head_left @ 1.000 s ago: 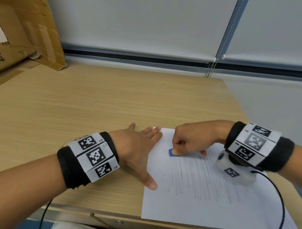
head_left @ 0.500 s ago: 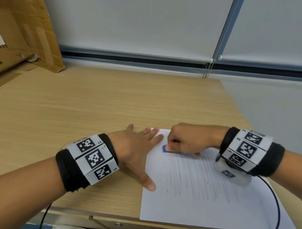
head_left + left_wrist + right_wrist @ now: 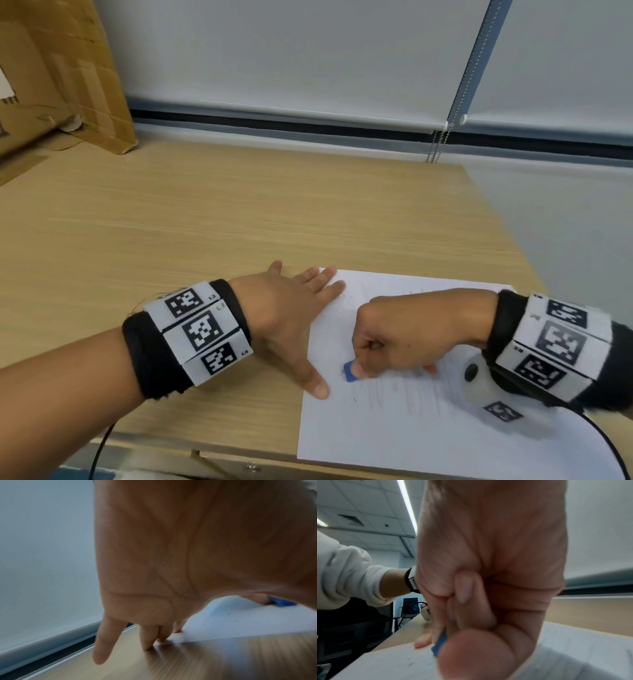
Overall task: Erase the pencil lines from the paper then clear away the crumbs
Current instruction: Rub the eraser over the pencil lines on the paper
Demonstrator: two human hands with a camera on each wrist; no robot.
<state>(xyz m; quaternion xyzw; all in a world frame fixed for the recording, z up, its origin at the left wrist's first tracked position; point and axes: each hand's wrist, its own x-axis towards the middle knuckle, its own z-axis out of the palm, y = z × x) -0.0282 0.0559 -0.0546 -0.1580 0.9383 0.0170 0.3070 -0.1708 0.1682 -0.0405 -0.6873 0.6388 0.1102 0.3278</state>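
Observation:
A white paper (image 3: 404,431) with faint vertical pencil lines (image 3: 404,394) lies at the desk's near right corner. My right hand (image 3: 400,339) pinches a small blue eraser (image 3: 349,371) and presses it onto the paper's left part. The eraser also shows in the left wrist view (image 3: 281,601) and, between fingertips, in the right wrist view (image 3: 440,643). My left hand (image 3: 294,315) lies flat with spread fingers, holding down the paper's left edge; its fingertips (image 3: 147,641) touch the sheet's far corner. A few dark crumbs (image 3: 354,399) dot the paper.
The wooden desk (image 3: 212,219) stretches away to the left and back. A cardboard box (image 3: 58,78) leans at the far left. A blind cord (image 3: 436,144) hangs by the wall behind. The desk's right edge (image 3: 507,226) runs close to the paper.
My right hand has dragged the eraser down the sheet toward me, from near the top of the lines to lower on the left. The left hand has stayed in place.

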